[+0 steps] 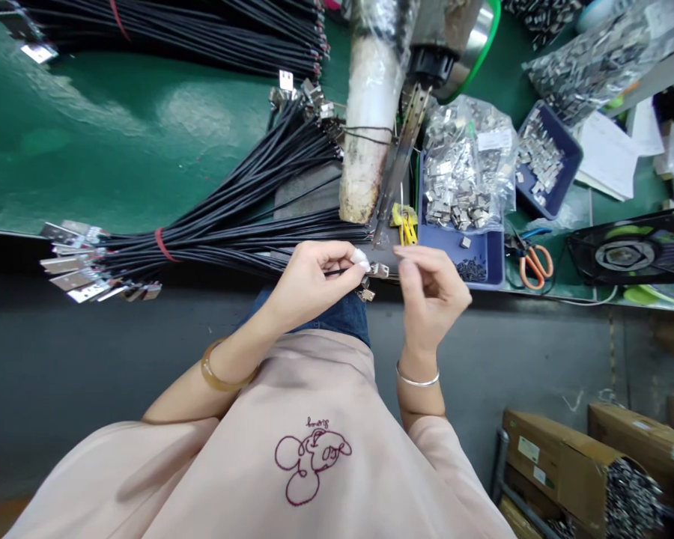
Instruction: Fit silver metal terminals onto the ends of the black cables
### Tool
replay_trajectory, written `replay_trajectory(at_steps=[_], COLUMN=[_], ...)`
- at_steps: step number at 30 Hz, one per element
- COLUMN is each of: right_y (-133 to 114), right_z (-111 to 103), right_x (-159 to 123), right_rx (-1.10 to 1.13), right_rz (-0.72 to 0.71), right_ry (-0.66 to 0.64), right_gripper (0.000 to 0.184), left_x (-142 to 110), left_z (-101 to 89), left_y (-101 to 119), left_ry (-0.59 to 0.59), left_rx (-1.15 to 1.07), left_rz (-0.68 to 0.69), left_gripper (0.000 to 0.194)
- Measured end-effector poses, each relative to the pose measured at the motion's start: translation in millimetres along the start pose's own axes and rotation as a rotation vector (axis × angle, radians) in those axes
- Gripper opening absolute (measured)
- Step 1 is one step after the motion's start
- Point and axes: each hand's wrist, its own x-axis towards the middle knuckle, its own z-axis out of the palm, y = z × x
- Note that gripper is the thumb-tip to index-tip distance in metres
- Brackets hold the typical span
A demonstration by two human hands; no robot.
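My left hand (331, 277) is closed in a pinch near the bench's front edge, gripping a black cable close to its end. One of its fingertips wears a white wrap (361, 260). A small metal connector (380, 270) sticks out to the right of those fingers. Just below hangs another metal connector (365, 295). To the right, my right hand (432, 288) has thumb and forefinger drawn together; whatever lies between them is too small to make out. A bundle of black cables (219, 217), tied with a red band (164, 245), spreads leftward from my left hand.
A soldering iron (398, 165) and a stained white tube (368, 142) reach down close above my hands. A yellow tool (405, 224) stands behind. Rightward are a blue tray (494, 262) with bagged connectors (466, 172), orange-handled scissors (536, 267) and a black fan (632, 251).
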Motion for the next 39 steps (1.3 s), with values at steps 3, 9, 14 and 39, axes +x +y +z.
replay_trajectory(at_steps=[3, 9, 14, 39], right_y=[-3.2, -5.1, 2.1, -2.4], right_z=[-4.7, -4.3, 4.3, -3.8], right_x=[-2.5, -8.4, -7.3, 10.1], right_rx=[0.088, 0.041, -0.002, 0.033], right_rz=[-0.011, 0.060, -0.045, 0.032], right_ry=[0.136, 0.097, -0.039, -0.239], right_gripper=[0.017, 0.008, 0.005, 0.012], left_x=[0.6, 3.0, 4.6, 5.2], left_z=[-0.3, -0.3, 3.5, 8.0], left_y=[1.1, 1.9, 0.8, 2.4], left_ry=[0.009, 0.044, 0.079, 0.125], left_rx=[0.002, -0.080, -0.106, -0.049], left_rz=[0.015, -0.013, -0.033, -0.018], left_gripper=[0.018, 0.012, 0.011, 0.008])
